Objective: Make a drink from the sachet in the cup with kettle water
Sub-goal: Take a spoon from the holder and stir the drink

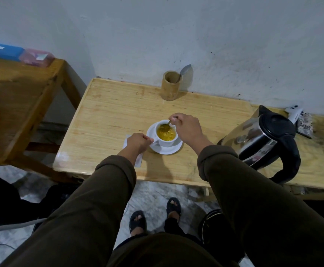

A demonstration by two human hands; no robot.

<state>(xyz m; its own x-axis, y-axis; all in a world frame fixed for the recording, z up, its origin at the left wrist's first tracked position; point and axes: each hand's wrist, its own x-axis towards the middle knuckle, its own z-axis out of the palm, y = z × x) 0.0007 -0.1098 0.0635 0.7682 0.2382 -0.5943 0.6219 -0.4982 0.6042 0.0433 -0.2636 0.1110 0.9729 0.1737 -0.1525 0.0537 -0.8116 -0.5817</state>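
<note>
Dark olive sleeves fill the bottom of the view, 2 of them, and below them on the floor stand 2 feet in black sandals. Both arms reach forward over a light wooden table.

At the middle of the table a white cup stands on a white saucer. It holds a yellow drink with some darker bits on the surface. The left hand is closed on the handle of the cup, fingers pressed together around it. The right hand is above the far side of the cup; its thumb and fingers pinch the handle of a small metal spoon, and the bowl of the spoon is in the liquid.

Under the left wrist a pale flat sachet lies on the table, just beside the saucer. Any print on it is too small to read.

To the right stands a steel kettle with black lid and black handle, near the saucer but not touching. At the far edge, by the wall, a bamboo holder keeps 1 more spoon.
</note>
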